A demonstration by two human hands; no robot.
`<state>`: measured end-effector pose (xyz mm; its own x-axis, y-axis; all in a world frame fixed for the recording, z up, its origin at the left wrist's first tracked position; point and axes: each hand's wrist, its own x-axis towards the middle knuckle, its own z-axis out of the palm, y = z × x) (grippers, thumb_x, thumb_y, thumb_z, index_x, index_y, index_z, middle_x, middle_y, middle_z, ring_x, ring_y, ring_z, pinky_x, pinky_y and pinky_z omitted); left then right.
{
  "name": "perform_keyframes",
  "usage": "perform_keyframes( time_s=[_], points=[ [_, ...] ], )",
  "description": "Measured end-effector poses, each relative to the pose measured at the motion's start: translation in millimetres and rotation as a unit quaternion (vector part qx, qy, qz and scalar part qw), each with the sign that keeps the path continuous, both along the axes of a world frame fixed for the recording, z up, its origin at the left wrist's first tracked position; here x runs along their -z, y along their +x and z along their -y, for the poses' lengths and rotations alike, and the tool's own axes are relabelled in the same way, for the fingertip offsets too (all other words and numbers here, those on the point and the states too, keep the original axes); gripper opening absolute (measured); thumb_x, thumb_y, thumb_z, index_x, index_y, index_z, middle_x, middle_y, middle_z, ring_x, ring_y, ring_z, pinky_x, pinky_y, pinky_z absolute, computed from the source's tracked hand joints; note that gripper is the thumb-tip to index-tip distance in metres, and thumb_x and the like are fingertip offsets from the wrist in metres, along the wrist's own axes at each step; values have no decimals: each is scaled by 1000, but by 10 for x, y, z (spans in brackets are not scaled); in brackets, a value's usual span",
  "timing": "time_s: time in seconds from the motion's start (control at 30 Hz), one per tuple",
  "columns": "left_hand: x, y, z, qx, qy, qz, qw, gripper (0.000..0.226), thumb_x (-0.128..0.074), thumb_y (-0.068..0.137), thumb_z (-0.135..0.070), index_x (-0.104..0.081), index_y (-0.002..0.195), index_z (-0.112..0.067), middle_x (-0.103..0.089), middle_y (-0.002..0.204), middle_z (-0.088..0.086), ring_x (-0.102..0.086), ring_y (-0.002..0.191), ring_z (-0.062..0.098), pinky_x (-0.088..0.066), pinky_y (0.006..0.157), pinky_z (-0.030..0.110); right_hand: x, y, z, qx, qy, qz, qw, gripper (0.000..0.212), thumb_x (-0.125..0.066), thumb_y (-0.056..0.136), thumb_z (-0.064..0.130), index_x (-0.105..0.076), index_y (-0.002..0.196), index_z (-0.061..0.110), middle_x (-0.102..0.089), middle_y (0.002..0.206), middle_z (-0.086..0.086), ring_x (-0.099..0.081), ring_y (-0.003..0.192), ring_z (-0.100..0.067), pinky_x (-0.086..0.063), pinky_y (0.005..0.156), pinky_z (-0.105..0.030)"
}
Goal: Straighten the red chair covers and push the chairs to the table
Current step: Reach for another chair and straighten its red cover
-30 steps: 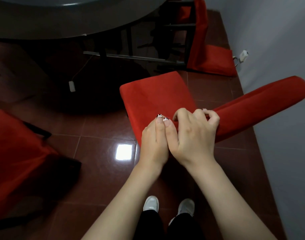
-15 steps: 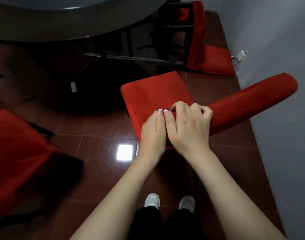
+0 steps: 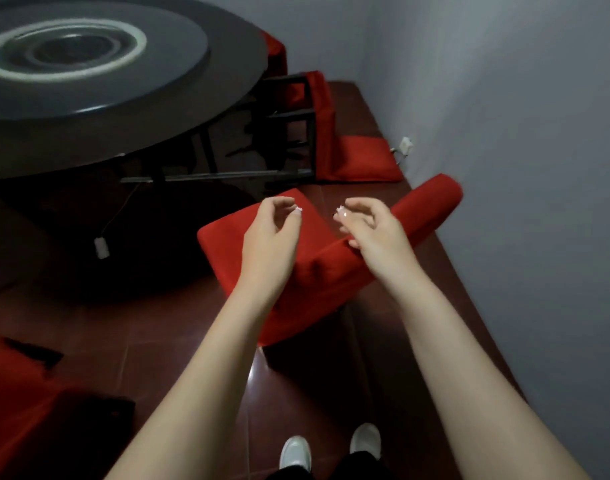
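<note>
Hovering over the red fabric-covered chair [image 3: 227, 247], the left hand [image 3: 272, 237] and the right hand [image 3: 374, 230] are raised with a gap between them, and neither has hold of anything. The left hand's fingers curl loosely inward above the seat, thumb and forefinger close together with nothing pinched between them. The right hand is likewise relaxed and half curled, its decorated nails pointing toward the left hand. Its little-finger edge lies over the place where seat and backrest meet; whether it touches the cover there cannot be told.

The chair stands at an angle on the glossy dark red tiled floor [image 3: 178, 341], its seat toward the round dark grey table [image 3: 158, 109] and its padded backrest reaching toward the pale grey wall [image 3: 504, 168] on the right. The seat is near the table but not under its edge. The cover shows a crease at the near corner of the seat.

Farther off, a second red-covered chair with a black frame [image 3: 322, 126] stands against the table, its red fabric spreading onto the floor. A third red-covered chair [image 3: 16, 393] is partly in view at the lower left. A small white cable adapter [image 3: 101, 247] lies on the floor below the table, and a white wall plug [image 3: 405, 145] sits low on the wall. Two white shoes [image 3: 296, 452] show at the bottom edge.
</note>
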<state>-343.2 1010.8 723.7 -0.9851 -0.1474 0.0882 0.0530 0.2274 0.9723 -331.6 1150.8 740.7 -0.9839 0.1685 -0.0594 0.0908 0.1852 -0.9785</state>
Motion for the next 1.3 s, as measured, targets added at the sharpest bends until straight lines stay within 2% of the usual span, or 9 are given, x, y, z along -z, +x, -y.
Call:
perform_keyframes(
  time_s=[0.07,0.13,0.27,0.37,0.43,0.67,0.77,0.97,1.3],
  points=[
    [-113,-79,-231,23,38,2,999,13,-55,92,-22,-60,103,-25,-64,98,-12,-59,97,4,-47,93,32,-20,65,-240,36,-16,2,999,13,-61,90,22,-54,100,27,-67,100,-2,-62,88,-7,-45,81,-24],
    [-183,-112,-439,42,60,14,997,15,-55,91,-21,-60,106,-23,-66,104,-3,-60,103,12,-46,97,40,-23,133,-442,67,-41,10,997,15,-60,90,21,-54,103,27,-67,96,4,-61,86,-6,-47,81,-25],
    [-345,-105,-994,118,83,20,989,21,-55,90,-12,-58,109,-20,-64,108,-1,-59,107,14,-44,100,35,-165,268,-1005,134,-59,-5,989,19,-59,91,22,-55,109,26,-66,95,12,-62,82,7,-45,74,-13],
    [-396,-108,-1297,158,88,43,983,23,-55,90,-13,-57,111,-21,-63,115,0,-58,108,13,-43,101,38,-240,365,-1348,163,-76,-9,984,14,-60,91,25,-57,104,26,-66,93,15,-62,76,13,-43,69,-17],
    [-415,-111,-1494,168,90,48,980,22,-55,90,-15,-58,110,-21,-64,115,1,-58,108,13,-43,101,39,-276,420,-1570,182,-87,-13,979,13,-60,91,24,-57,102,27,-67,94,14,-62,80,8,-44,72,-20],
    [-485,-47,-2310,206,97,57,972,24,-55,90,-16,-59,114,-17,-63,114,-1,-57,107,11,-45,100,39,-253,608,-2347,224,-138,-30,964,28,-60,91,26,-53,118,21,-66,106,5,-63,93,-6,-47,76,-25],
    [-445,13,-2671,200,89,49,975,25,-56,90,-15,-58,115,-17,-63,115,2,-58,104,12,-45,94,32,-177,638,-2693,226,-148,-31,962,30,-58,92,28,-53,120,19,-65,108,2,-62,95,-8,-46,75,-24],
    [-406,125,-3497,152,76,61,984,23,-57,88,-16,-56,111,-20,-64,111,-1,-58,106,15,-45,98,43,-116,616,-3485,206,-151,-13,967,32,-58,92,26,-53,122,16,-65,107,2,-61,92,-7,-49,78,-24],
    [-392,56,-4357,135,72,56,987,23,-57,89,-19,-56,111,-23,-63,111,-7,-58,106,10,-46,98,39,-68,335,-4383,166,-158,-9,973,32,-58,92,26,-54,122,17,-64,107,3,-61,96,-7,-48,75,-23]
  ],
)
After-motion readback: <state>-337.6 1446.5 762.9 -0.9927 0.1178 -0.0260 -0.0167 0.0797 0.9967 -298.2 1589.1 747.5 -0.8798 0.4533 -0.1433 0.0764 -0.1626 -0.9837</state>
